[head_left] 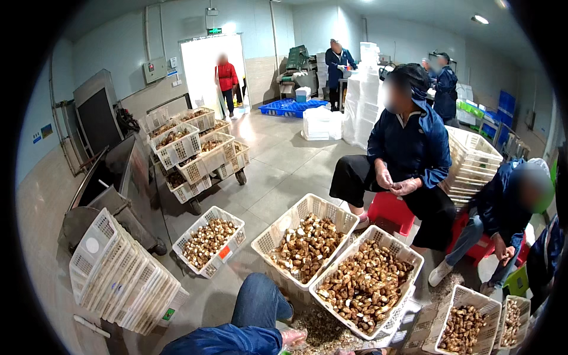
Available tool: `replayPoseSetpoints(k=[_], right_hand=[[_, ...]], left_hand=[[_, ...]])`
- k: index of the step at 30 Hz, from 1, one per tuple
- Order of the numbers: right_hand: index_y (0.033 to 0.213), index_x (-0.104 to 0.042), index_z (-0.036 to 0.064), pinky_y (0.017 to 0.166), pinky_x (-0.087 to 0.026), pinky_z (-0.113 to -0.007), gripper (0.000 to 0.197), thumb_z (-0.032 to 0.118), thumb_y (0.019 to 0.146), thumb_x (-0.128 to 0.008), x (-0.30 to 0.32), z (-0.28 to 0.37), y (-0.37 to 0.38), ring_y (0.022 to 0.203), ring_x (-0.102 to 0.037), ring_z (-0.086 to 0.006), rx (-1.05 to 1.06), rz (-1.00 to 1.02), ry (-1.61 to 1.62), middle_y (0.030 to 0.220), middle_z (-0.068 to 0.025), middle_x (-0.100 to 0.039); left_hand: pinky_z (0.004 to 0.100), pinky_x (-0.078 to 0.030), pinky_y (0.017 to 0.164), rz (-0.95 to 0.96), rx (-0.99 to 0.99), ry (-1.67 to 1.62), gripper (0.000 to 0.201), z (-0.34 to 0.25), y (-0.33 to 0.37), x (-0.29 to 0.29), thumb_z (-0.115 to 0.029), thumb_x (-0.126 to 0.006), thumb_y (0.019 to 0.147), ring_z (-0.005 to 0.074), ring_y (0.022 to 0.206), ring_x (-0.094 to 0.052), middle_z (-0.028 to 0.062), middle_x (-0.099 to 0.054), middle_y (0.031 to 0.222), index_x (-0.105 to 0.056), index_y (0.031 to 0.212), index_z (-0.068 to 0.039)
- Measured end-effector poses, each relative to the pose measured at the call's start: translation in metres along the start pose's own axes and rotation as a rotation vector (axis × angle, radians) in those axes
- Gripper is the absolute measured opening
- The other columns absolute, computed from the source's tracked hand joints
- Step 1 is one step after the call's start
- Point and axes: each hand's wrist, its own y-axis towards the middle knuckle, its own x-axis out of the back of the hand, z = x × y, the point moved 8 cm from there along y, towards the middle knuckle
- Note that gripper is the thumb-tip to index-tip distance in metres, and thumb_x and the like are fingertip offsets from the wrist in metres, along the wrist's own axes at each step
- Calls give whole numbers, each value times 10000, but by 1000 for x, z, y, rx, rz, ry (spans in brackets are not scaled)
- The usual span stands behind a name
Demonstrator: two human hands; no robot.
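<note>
My left hand (293,337), in a thin clear glove, comes out of a blue sleeve at the lower edge. Its fingers run down to the picture's rim, so what they hold, if anything, is hidden. Of my right hand (348,352) only a sliver shows at the bottom, too little to read. Nearest to both is a white plastic crate (319,290) heaped with brown-and-white mushrooms (370,284). A second crate (263,244) of mushrooms stands against it on the far left side. Dark trimmings (322,328) litter the floor beside my left hand.
A smaller mushroom crate (177,245) sits to the left, near a leaning stack of crates (121,278). Loaded crates fill a wheeled cart (195,204) farther back. A co-worker (408,142) sits opposite on a red stool (393,214); another person (503,207) sits at right by more crates (449,296).
</note>
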Motion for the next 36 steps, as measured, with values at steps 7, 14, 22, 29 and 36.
replayPoseSetpoints(k=[7,14,22,29,36], right_hand=[[959,-625,-11,699,-478,-285,192,134,840,-664,4,-2,3,751,-560,-151,13,-18,3,853,-55,-620],[961,-626,-10,697,-480,-289,201,142,836,-667,-5,-7,-4,751,-563,-154,8,12,9,854,-58,-621],[963,-628,-9,695,-483,-294,211,151,832,-670,8,-9,-6,752,-567,-158,34,-11,-1,855,-61,-621],[965,-629,-8,693,-485,-298,220,159,829,-672,16,-8,-7,752,-570,-161,34,-54,13,857,-64,-622],[968,-630,-7,692,-488,-302,229,167,825,-675,2,-8,-7,752,-573,-164,12,-27,17,858,-67,-623]], left_hand=[[271,-381,607,-97,57,-176,290,16,17,4,-395,-480,952,114,684,-498,-11,-568,805,-586,894,-132],[276,-328,583,231,-386,133,303,21,33,14,-382,-556,916,89,616,-406,-31,-437,642,-499,744,-139],[259,-389,687,178,-324,-121,272,21,31,3,-263,-625,888,93,742,-486,-13,-550,859,-568,1064,-64],[263,-393,812,97,-262,-87,264,-26,-12,-24,-250,-648,860,81,886,-513,-16,-581,938,-595,1032,-57],[253,-391,823,170,-236,-56,382,19,10,-15,-243,-625,861,82,906,-504,-14,-580,988,-557,1178,-40]])
